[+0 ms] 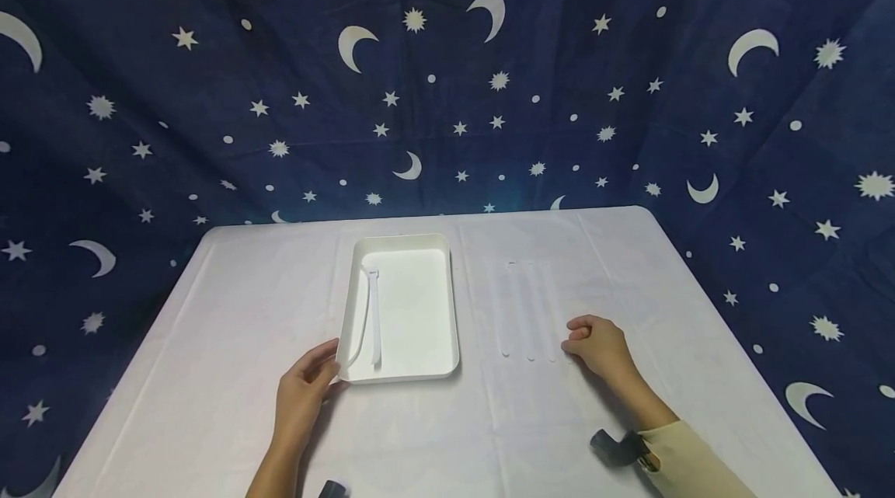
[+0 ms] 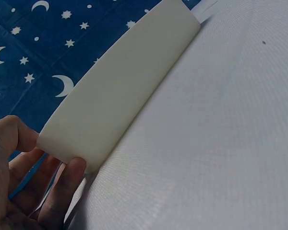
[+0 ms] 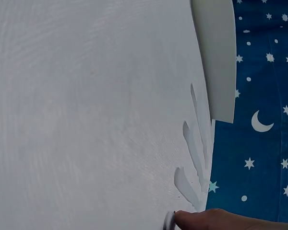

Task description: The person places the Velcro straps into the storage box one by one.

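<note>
We see dark blue fabric (image 1: 447,51), printed with pale moons (image 1: 499,12), stars (image 1: 414,20), dots (image 1: 431,78), behind counter (image 1: 182,327); creased white cloth (image 1: 433,444) covers counter.

Head view peers forward and down from above — tray (image 1: 419,311) below centre; left wrist, low and close, shares it upper left — right wrist, upper right.

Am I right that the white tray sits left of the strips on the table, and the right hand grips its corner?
Wrong hand: the head view shows the left hand gripping the white tray by its corner. It does sit left of the strips.
</note>
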A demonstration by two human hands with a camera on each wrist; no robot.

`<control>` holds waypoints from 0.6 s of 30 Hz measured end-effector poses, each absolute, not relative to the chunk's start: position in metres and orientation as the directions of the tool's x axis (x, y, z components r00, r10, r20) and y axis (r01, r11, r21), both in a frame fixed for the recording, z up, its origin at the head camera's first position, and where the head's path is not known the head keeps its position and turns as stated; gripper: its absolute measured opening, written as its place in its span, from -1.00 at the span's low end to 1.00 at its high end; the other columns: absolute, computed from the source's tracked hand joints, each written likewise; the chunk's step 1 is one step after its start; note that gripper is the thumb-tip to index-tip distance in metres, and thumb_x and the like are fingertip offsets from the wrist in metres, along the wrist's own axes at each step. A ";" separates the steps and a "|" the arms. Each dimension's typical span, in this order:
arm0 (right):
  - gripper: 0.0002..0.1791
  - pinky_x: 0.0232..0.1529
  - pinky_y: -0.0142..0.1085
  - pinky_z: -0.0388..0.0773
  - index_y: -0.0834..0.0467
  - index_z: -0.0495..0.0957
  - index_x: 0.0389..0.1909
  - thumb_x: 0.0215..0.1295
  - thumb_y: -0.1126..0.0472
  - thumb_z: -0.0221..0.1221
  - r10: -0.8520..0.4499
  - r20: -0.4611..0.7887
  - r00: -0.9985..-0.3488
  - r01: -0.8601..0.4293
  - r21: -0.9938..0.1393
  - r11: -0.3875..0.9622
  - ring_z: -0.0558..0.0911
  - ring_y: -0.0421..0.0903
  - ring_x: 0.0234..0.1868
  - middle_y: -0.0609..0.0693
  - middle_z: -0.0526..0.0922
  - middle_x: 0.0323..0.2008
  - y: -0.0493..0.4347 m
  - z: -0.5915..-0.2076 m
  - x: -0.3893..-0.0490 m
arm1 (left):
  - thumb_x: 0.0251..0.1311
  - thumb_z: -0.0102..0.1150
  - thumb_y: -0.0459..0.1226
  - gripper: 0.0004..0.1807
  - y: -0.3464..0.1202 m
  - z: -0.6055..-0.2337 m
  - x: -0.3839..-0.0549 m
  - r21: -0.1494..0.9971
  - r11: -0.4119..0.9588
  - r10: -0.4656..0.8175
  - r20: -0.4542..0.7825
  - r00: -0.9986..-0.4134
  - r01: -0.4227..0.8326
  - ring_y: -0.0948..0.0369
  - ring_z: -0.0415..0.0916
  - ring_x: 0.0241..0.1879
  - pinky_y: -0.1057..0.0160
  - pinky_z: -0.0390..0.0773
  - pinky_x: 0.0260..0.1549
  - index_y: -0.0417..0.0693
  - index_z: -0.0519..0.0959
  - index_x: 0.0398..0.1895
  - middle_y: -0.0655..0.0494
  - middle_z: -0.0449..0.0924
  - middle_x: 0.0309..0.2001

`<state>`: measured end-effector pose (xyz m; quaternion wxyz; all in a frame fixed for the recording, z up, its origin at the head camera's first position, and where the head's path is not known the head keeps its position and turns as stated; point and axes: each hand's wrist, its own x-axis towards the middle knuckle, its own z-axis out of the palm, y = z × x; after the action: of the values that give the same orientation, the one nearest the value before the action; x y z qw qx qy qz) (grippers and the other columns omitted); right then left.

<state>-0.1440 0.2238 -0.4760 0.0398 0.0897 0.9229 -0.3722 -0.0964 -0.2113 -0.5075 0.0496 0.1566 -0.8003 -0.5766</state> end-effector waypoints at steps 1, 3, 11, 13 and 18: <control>-0.63 -0.45 -0.36 0.50 0.40 0.60 -0.12 0.03 0.32 0.34 0.142 -0.131 -0.981 0.193 -0.680 0.707 0.52 -0.15 -0.46 -0.01 0.62 -0.48 0.223 -0.476 -0.143 | 0.31 0.15 -0.27 -0.60 -0.211 -0.508 -0.096 0.939 0.285 -0.307 -0.101 -0.946 -0.193 -0.01 0.63 0.06 0.40 0.74 -0.21 -0.08 0.53 0.21 -0.10 0.60 0.15; -0.64 -0.50 -0.38 0.49 0.40 0.59 -0.12 0.02 0.34 0.33 0.148 -0.122 -0.981 0.192 -0.684 0.704 0.51 -0.14 -0.47 0.00 0.61 -0.48 0.221 -0.477 -0.143 | 0.31 0.15 -0.26 -0.60 -0.211 -0.508 -0.096 0.938 0.286 -0.307 -0.103 -0.946 -0.194 0.00 0.63 0.07 0.41 0.74 -0.21 -0.07 0.53 0.21 -0.10 0.60 0.15; -0.72 -0.48 -0.36 0.46 0.38 0.60 -0.21 0.01 0.37 0.31 0.161 -0.115 -0.980 0.196 -0.660 0.725 0.52 -0.10 -0.45 0.02 0.60 -0.49 0.216 -0.473 -0.144 | 0.32 0.17 -0.21 -0.59 -0.211 -0.507 -0.097 0.938 0.278 -0.305 -0.118 -0.945 -0.207 0.13 0.66 0.02 0.41 0.74 -0.20 -0.07 0.52 0.21 -0.10 0.59 0.16; -0.73 -0.47 -0.36 0.46 0.37 0.60 -0.22 0.00 0.37 0.32 0.159 -0.118 -0.980 0.197 -0.649 0.735 0.53 -0.09 -0.44 0.01 0.60 -0.49 0.216 -0.473 -0.145 | 0.32 0.17 -0.21 -0.59 -0.211 -0.507 -0.097 0.937 0.277 -0.307 -0.123 -0.944 -0.212 0.17 0.66 0.01 0.41 0.74 -0.20 -0.07 0.53 0.21 -0.10 0.59 0.16; -0.73 -0.46 -0.36 0.49 0.36 0.60 -0.25 -0.02 0.37 0.33 0.147 -0.127 -0.981 0.194 -0.625 0.756 0.53 -0.09 -0.44 0.02 0.60 -0.49 0.218 -0.474 -0.147 | 0.32 0.17 -0.23 -0.59 -0.210 -0.507 -0.097 0.938 0.272 -0.307 -0.124 -0.944 -0.212 0.19 0.66 -0.01 0.40 0.74 -0.21 -0.07 0.53 0.21 -0.11 0.59 0.16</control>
<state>-0.1472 0.2178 -0.4735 0.0348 0.0912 0.9364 -0.3370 -0.0973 -0.2104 -0.5068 0.0406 0.1628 -0.7966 -0.5808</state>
